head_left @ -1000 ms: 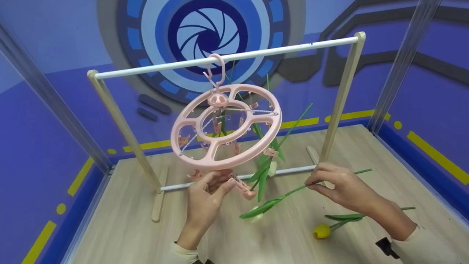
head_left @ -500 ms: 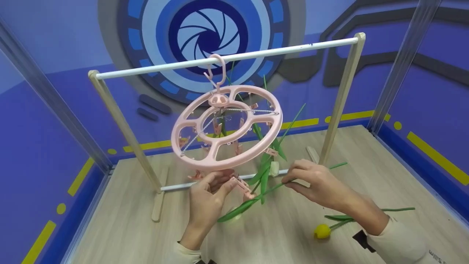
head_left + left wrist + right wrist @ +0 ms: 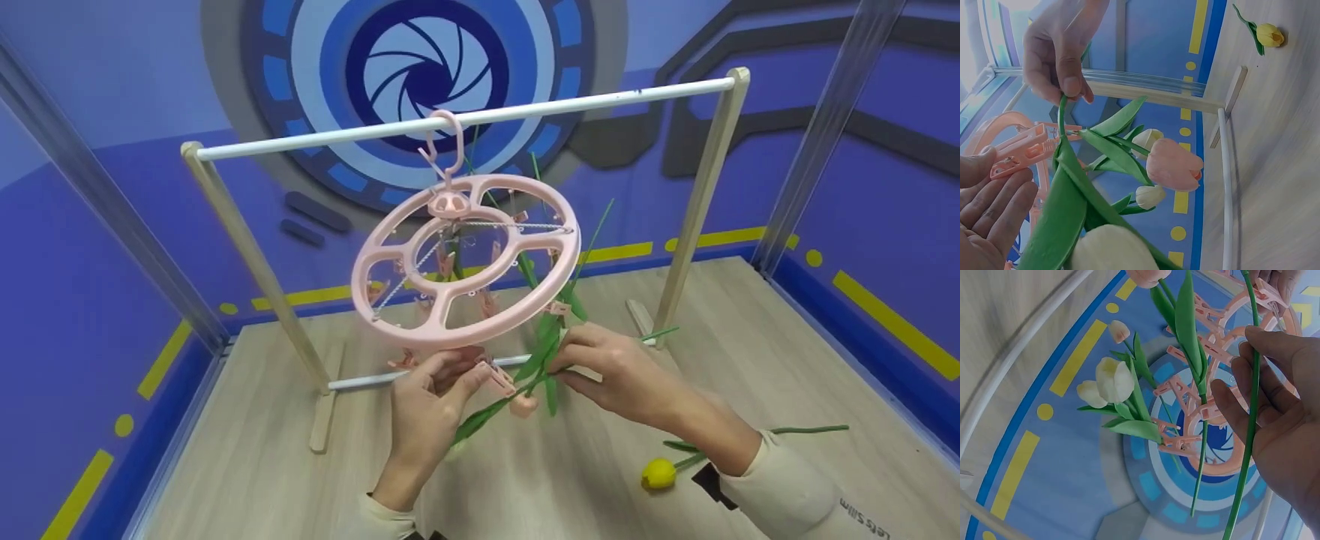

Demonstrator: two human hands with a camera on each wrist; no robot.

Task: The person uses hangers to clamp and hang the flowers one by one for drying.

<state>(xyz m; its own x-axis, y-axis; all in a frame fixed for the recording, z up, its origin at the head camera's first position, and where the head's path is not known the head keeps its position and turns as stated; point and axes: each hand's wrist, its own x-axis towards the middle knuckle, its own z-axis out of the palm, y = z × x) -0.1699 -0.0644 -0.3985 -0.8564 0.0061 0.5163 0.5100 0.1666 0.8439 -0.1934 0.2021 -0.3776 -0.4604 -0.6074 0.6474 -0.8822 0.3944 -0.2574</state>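
Observation:
A pink round clip hanger (image 3: 420, 334) hangs by its hook from a white rod. Below its front rim, my left hand (image 3: 421, 416) pinches a pink clothespin (image 3: 1024, 147) between thumb and fingers. My right hand (image 3: 619, 371) holds an artificial white tulip by its green stem (image 3: 1253, 394), thumb and fingertips on it. The stem crosses right at the clothespin's tip in the left wrist view, with the white bloom (image 3: 1111, 250) pointing down. Other clips hold a pink tulip (image 3: 1172, 164) and several white tulips (image 3: 1114, 380), blooms down and stems up.
A yellow tulip (image 3: 658, 474) lies on the wooden tabletop (image 3: 247, 465) at the right, near my right forearm. The rack's wooden posts (image 3: 697, 202) stand on either side, joined by the upper white rod (image 3: 570, 109) and a lower bar (image 3: 360, 382). Patterned blue walls enclose the table.
My right hand has moved left with the white tulip, bringing its stem to the clothespin. My left hand stays nearly in place on the clothespin; the hanging stems have shifted slightly left.

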